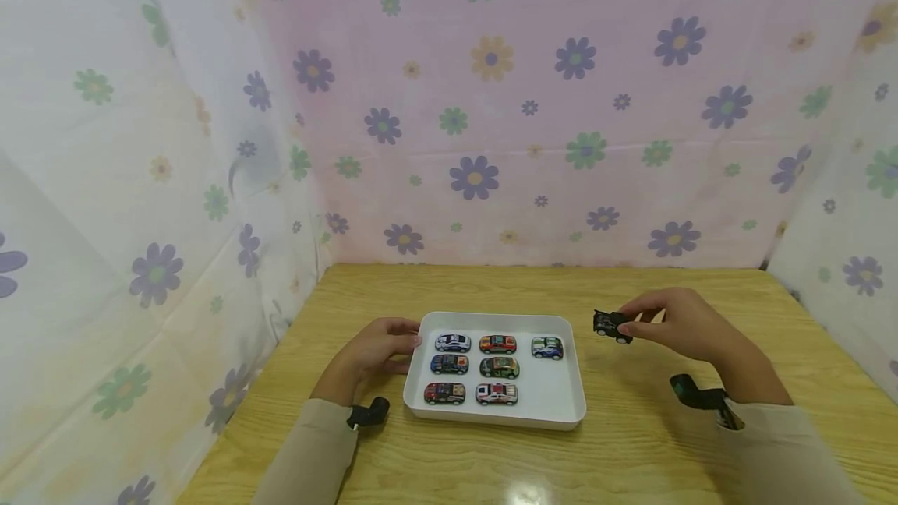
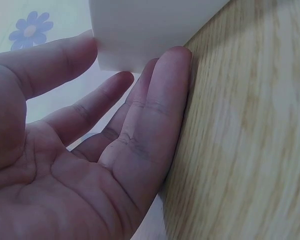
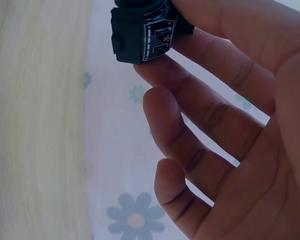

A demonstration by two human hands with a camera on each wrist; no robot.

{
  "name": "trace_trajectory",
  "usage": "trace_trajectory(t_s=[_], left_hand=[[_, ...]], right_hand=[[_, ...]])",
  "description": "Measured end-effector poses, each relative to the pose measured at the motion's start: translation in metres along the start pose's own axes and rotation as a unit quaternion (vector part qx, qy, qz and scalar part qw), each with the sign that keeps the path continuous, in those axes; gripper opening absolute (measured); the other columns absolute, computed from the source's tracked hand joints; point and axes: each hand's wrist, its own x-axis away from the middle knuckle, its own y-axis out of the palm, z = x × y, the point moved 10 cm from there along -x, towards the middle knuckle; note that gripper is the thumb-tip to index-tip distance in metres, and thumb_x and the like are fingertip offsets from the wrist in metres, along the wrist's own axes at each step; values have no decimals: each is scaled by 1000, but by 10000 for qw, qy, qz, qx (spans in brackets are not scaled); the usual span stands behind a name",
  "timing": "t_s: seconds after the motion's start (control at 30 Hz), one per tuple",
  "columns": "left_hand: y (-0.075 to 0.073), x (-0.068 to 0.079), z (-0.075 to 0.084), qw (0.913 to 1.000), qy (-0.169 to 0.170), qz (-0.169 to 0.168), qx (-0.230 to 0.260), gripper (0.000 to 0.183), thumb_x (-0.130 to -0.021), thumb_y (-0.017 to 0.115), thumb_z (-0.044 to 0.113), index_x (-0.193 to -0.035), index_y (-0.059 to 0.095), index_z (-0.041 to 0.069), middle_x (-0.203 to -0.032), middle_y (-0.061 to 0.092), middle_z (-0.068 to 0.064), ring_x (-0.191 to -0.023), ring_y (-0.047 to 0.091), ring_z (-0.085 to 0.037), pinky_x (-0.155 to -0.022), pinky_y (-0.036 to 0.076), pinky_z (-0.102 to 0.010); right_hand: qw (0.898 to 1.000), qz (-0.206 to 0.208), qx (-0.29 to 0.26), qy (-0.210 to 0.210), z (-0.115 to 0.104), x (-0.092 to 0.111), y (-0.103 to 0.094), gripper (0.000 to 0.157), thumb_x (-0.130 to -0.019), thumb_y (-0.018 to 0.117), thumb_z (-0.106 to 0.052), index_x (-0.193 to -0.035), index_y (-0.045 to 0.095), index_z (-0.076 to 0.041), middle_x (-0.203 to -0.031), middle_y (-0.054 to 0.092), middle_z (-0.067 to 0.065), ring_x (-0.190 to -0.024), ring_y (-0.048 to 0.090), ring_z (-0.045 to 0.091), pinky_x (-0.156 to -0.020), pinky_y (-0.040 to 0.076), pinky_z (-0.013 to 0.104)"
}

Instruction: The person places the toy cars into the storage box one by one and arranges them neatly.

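A white tray rests on the table with several toy cars in it. Two columns fill its left and middle, and one green, white and blue toy car sits at the upper right. My left hand is at the tray's left side; in the left wrist view its fingertips touch the tray's outer wall, fingers fairly straight. To the right of the tray, my right hand pinches a black toy car between thumb and fingers, above the table. The right wrist view shows a small red star on this car.
The wooden table runs back to a flowered cloth, which also hangs at the left and right. Each wrist wears a small black camera, the left one close to the tray's left side.
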Motion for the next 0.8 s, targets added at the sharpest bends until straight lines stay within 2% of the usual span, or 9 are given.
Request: trace_trajectory(t_s=[0.3, 0.53, 0.8], left_hand=[[-1, 0, 0, 10000, -57, 47, -2, 47, -99, 70, 18, -141, 59, 1, -130, 67, -18, -108, 71, -25, -85, 64, -45], [-3, 1, -1, 9999, -66, 86, 10, 47, -99, 70, 18, -141, 59, 1, -129, 68, -18, -107, 71, -25, -84, 64, -45], [-2, 0, -1, 9998, -140, 99, 35, 47, -99, 71, 17, -141, 59, 2, -131, 67, -18, -108, 70, -25, -85, 64, -45]], right_hand=[[9998, -176, -58, 35, -11, -10, 8, 27, -93, 78, -38, -113, 79, -20, -103, 75, -8, -85, 64, 4, -67, 55, 26], [9996, -207, -190, -98, -22, -19, 14, 20, -91, 80, -35, -108, 81, -24, -102, 76, -9, -84, 65, 7, -67, 56, 26], [9994, -235, -256, 3, -25, -24, 26, 22, -92, 80, -40, -108, 80, -26, -103, 76, -9, -85, 63, 9, -68, 55, 28]])
